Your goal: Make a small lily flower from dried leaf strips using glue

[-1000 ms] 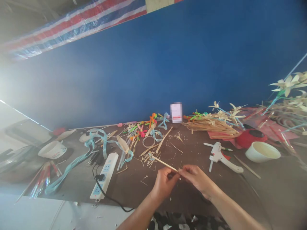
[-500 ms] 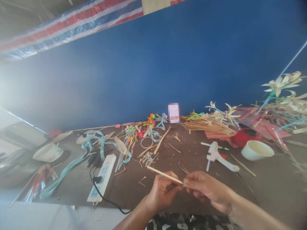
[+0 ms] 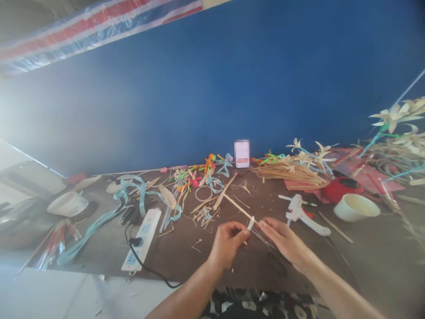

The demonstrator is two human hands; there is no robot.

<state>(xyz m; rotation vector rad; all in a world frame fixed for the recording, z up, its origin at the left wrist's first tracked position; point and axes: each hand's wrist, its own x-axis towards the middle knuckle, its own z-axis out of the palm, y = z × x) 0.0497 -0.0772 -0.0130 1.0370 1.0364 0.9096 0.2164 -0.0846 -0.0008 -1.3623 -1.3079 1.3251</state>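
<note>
A thin pale stick (image 3: 237, 205) slants away over the table, its near end between the fingers of my right hand (image 3: 280, 241). Around the stick near that end bends a short cream strip (image 3: 251, 223). My left hand (image 3: 228, 243) pinches the strip between thumb and forefinger, just left of the right fingertips. Below the hands a blurred thin strand hangs from the right fingers; its kind is unclear. Beyond the stick's far tip lie dry husk pieces (image 3: 222, 197) and small scraps (image 3: 205, 215).
A white glue gun (image 3: 303, 217) lies to the right, beside a cream cup (image 3: 356, 208) and a red round object (image 3: 341, 189). To the left are a power strip (image 3: 142, 241) with a black cord, light-blue ribbon (image 3: 88, 237) and a white bowl (image 3: 68, 204). Husk flowers (image 3: 393, 117) stand at far right.
The stick has swung to point farther away from me and its far tip has shifted right. A cream strip now shows bent around it. My hands have moved slightly apart.
</note>
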